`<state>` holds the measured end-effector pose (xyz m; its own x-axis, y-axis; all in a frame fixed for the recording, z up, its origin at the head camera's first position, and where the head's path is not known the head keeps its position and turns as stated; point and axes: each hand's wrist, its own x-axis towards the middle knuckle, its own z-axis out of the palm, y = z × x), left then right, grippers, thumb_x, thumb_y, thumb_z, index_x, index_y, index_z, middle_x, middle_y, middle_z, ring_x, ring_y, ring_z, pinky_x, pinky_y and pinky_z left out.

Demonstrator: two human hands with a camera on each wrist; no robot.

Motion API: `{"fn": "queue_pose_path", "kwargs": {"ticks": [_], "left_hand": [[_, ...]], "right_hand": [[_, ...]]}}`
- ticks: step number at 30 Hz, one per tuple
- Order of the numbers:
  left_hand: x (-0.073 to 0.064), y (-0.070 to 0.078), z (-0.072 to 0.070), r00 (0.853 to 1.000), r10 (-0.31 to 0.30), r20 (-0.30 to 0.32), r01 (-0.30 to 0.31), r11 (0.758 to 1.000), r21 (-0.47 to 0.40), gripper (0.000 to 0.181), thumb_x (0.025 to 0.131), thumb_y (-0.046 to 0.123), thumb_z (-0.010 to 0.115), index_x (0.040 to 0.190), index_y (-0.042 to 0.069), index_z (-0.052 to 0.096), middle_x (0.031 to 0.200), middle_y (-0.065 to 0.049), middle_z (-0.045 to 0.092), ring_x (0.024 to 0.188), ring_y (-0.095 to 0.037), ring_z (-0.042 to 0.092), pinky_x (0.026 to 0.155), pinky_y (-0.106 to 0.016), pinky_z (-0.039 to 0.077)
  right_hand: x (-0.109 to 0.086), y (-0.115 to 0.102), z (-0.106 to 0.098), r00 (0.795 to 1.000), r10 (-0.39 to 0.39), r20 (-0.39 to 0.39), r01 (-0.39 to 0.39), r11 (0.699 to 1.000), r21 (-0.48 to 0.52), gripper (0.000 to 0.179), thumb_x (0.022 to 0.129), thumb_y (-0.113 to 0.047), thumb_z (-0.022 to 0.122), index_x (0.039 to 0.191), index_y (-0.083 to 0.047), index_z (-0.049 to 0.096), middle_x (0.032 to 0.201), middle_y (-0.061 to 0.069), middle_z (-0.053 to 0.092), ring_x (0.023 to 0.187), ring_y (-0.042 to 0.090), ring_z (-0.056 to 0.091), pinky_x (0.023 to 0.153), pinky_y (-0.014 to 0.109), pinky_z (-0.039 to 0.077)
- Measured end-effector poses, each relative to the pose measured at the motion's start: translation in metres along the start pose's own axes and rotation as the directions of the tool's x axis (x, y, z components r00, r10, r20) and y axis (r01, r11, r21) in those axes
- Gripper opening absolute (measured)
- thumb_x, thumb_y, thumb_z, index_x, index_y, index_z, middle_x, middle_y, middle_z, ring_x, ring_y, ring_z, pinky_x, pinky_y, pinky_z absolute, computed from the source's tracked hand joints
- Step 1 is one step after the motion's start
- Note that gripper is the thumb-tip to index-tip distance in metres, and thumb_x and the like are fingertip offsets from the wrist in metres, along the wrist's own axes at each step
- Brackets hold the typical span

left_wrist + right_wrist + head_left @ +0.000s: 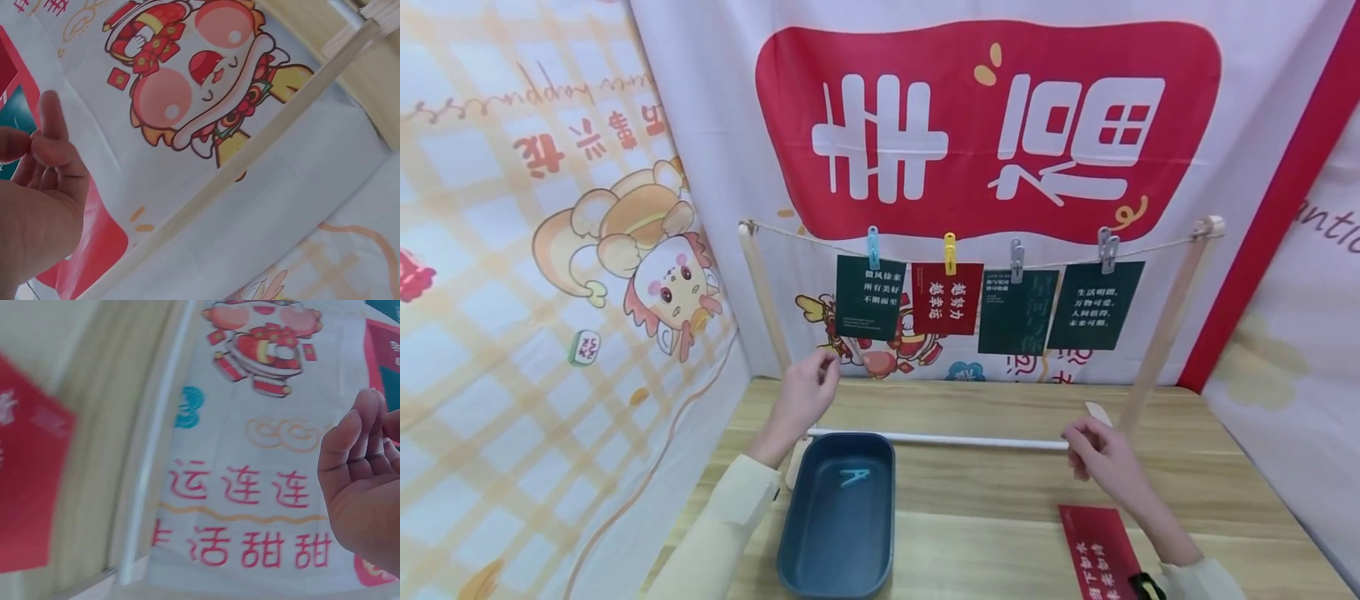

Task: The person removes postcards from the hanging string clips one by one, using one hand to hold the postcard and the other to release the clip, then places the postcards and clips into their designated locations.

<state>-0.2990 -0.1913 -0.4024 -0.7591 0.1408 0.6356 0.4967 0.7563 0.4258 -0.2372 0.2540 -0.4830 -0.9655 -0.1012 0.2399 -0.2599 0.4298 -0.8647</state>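
My left hand (811,390) is raised above the far end of a dark blue tray (838,550), near the left post. Its fingers bend loosely and nothing shows between them in the left wrist view. A light blue clothespin (853,477) lies in the tray. My right hand (1097,448), also without anything in it, hovers by the right end of the white crossbar (955,439), fingers loosely curled. Beneath the right forearm, a red card (1093,542) rests on the table. Clothespins, including a yellow clothespin (951,254), hold a red card (947,300) and several dark green cards (868,317) on a string.
The string (1157,247) runs between two wooden posts, the left post (763,296) and the right post (1172,321). They stand on a wood-grain table (977,500). Printed cloth (700,83) hangs behind and along both sides.
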Motion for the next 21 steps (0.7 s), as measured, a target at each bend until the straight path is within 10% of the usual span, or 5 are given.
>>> {"fn": "queue_pose_path", "kwargs": {"ticks": [7,21], "left_hand": [[0.028,0.018,-0.017,0.983,0.055,-0.177,-0.062,0.997,-0.036,0.013,0.096,0.010,0.057,0.096,0.003,0.068,0.078,-0.008,0.070,0.059,-0.014,0.059,0.051,-0.023,0.048],[0.071,0.056,-0.035,0.964,0.049,-0.262,-0.081,0.990,-0.114,0.024,0.100,0.020,0.055,0.119,0.007,0.060,0.108,-0.008,0.066,0.075,-0.014,0.059,0.069,-0.027,0.055]], "right_hand": [[0.021,-0.035,0.008,0.999,-0.002,0.037,0.003,0.999,-0.034,0.032,0.101,-0.037,0.053,0.109,-0.007,0.062,0.076,0.011,0.063,0.061,0.020,0.061,0.056,0.030,0.056],[0.066,-0.092,0.047,0.987,-0.131,0.091,0.120,0.986,0.118,0.030,0.101,-0.038,0.053,0.112,-0.012,0.064,0.076,0.012,0.065,0.060,0.025,0.061,0.057,0.032,0.056]]}}
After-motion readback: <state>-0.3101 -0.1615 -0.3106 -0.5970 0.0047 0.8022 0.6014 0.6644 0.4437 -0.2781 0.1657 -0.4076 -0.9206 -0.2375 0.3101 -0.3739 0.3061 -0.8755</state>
